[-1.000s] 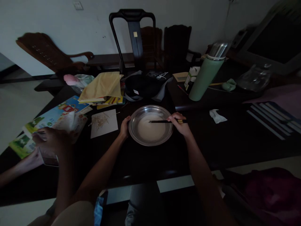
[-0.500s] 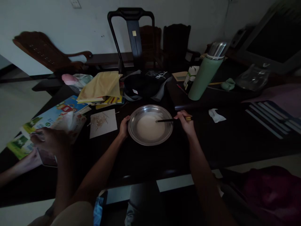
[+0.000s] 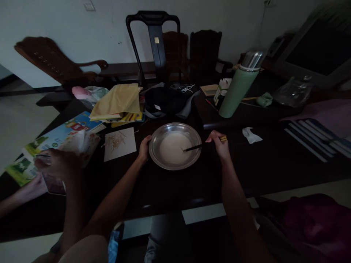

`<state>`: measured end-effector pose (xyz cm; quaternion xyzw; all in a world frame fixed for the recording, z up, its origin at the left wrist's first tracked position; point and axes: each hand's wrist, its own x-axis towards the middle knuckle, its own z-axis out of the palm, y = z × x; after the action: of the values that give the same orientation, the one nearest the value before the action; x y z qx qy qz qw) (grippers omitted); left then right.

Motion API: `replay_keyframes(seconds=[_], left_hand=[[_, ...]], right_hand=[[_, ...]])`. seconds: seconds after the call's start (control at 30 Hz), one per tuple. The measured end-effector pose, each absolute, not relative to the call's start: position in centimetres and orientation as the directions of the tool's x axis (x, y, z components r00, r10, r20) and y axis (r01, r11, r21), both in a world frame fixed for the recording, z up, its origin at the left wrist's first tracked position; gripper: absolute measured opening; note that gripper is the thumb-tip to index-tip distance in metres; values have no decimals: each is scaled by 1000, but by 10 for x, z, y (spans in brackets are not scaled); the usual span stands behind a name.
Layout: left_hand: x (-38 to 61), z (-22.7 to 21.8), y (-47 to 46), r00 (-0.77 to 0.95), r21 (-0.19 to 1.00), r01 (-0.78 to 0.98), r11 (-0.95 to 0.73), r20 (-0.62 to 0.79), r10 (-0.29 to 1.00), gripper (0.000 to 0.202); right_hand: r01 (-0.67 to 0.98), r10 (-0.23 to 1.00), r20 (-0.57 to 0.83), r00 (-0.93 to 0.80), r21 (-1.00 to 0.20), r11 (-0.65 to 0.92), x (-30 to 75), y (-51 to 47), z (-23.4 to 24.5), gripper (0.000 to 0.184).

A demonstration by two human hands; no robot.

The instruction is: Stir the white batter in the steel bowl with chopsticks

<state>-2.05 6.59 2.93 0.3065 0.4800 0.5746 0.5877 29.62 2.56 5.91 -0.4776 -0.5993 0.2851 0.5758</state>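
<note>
A round metal bowl (image 3: 192, 132) with a pale batter in it sits on the dark table, right in front of me. My left hand (image 3: 144, 148) grips the bowl's left rim. My right hand (image 3: 219, 143) is closed on a pair of dark chopsticks (image 3: 196, 147) just right of the bowl. Their tips rest in the batter near its right side.
Another person's hands (image 3: 55, 164) hold a packet at the left. A white paper with small sticks (image 3: 119, 143), books and a yellow cloth (image 3: 117, 100) lie behind the bowl to the left. A green flask (image 3: 238, 91), a crumpled tissue (image 3: 251, 135) and chairs (image 3: 153, 40) stand beyond.
My right hand has drawn back to the right and slightly down, pulling the chopstick tips from the bowl's middle toward its right side. My left hand stays on the rim.
</note>
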Motion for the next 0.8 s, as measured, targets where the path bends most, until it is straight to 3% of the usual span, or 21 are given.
replay_keyframes(seconds=[0.17, 0.3, 0.4, 0.6, 0.8], left_hand=[[-22, 29, 66, -111, 913, -373, 164, -219, 969, 27], [-22, 28, 66, -112, 915, -372, 155, -210, 971, 27], [-22, 27, 66, -118, 913, -379, 149, -207, 971, 26], [-21, 29, 66, -121, 916, -372, 150, -208, 971, 26], [-21, 30, 66, -109, 910, -383, 159, -216, 970, 26]], right_hand=[[297, 885, 448, -126, -834, 464, 280, 27, 61, 44], [407, 859, 511, 14, -788, 462, 293, 28, 62, 44], [358, 869, 487, 89, -830, 428, 304, 23, 64, 49], [300, 883, 445, -150, -830, 470, 282, 24, 66, 42], [289, 891, 445, 91, -868, 404, 299, 24, 63, 50]])
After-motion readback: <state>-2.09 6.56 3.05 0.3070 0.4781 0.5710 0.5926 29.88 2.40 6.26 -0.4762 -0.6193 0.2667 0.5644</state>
